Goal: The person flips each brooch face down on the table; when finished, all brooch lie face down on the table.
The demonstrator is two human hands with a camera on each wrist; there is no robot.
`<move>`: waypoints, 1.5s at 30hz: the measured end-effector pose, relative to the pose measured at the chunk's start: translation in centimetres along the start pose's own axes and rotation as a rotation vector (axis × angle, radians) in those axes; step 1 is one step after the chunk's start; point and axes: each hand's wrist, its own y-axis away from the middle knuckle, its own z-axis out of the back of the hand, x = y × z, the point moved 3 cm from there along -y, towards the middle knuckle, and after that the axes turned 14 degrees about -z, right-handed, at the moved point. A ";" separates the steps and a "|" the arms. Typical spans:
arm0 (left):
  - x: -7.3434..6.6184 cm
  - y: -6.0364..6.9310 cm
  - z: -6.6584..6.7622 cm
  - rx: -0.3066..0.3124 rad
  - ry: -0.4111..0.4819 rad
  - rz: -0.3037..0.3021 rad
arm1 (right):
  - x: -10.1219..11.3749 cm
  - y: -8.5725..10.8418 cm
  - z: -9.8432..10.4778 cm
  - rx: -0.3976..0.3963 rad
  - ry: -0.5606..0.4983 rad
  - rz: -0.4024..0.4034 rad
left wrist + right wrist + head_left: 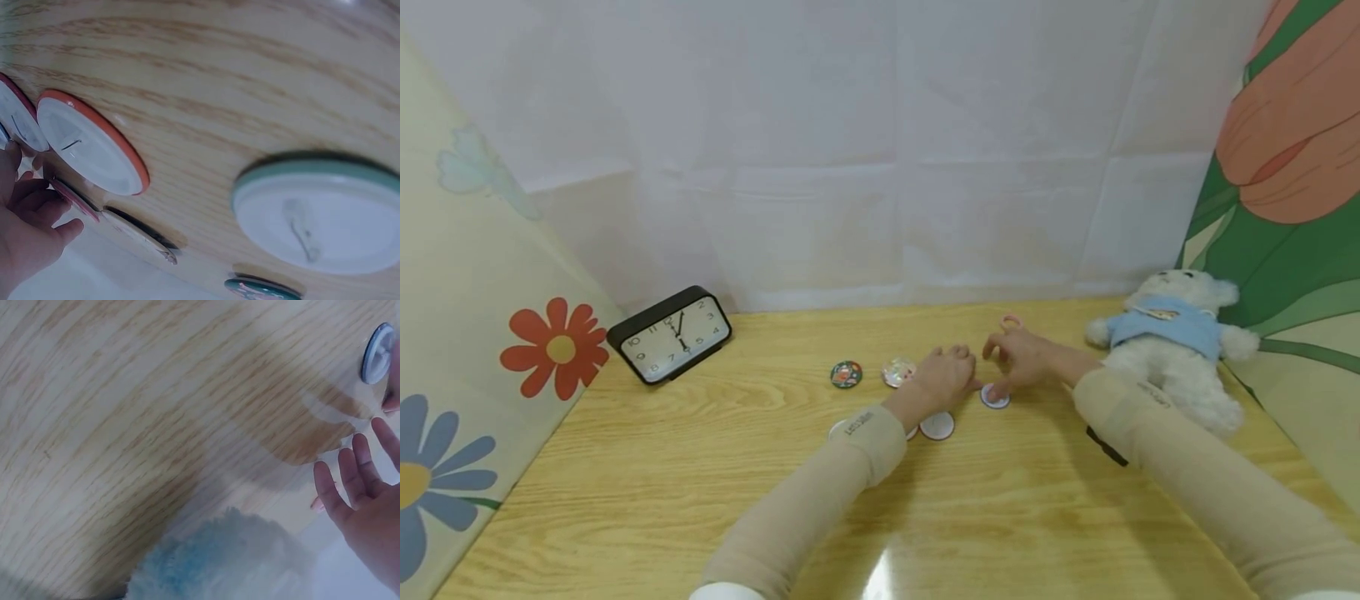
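Note:
Several round pin-back button badges lie on the wooden table (pixel 1000 517). My right hand (pixel 1026 358) reaches down over a blue-rimmed badge (pixel 996 397), its thumb on the badge's white back and its other fingers apart from it. Over the row rests my left hand (pixel 936 383), fingers loosely bent, close beside a pink-edged badge (pixel 75 199). Below it, a red-rimmed badge (pixel 937 426) and an orange-rimmed badge (pixel 87 144) show their pins. A green-rimmed badge (pixel 312 212) is partly hidden by the left sleeve in the head view. Face up are a dark patterned badge (pixel 846 374) and a shiny pale badge (pixel 897 372).
A black-framed clock (pixel 673 335) stands at the back left. On the right lies a white teddy bear (pixel 1180 342) in a blue top, with a black strip (pixel 1107 447) near the right sleeve. Behind the right hand is a pink loop-shaped thing (pixel 1011 320). White cloth (pixel 820 167) hangs behind.

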 end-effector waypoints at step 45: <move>-0.3 0.0 -0.3 -0.080 0.028 -0.022 | 0.6 -0.1 -0.5 0.029 -0.025 0.013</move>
